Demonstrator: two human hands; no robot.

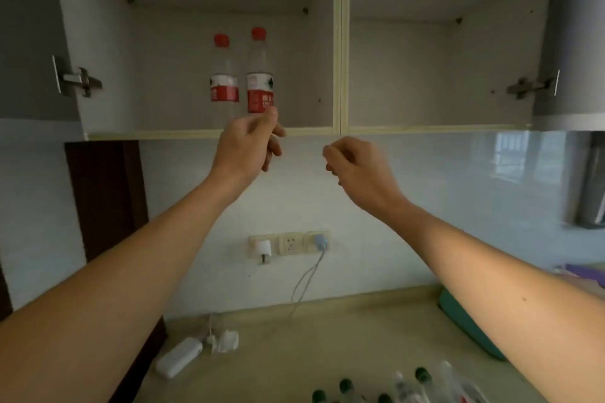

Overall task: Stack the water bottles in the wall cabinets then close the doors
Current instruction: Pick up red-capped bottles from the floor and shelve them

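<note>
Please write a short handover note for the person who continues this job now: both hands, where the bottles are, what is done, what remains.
Left hand: fingers loosely curled, holding nothing, just under the right red-capped bottle.
Right hand: also loosely curled and empty, below the shelf edge.
Done: two bottles stand upright side by side in the left cabinet; the other is the left bottle.
The right cabinet holds no bottles on its lower shelf.
Left: more bottles with dark caps lie on the counter; put them up, then close both doors, which are open.
</note>
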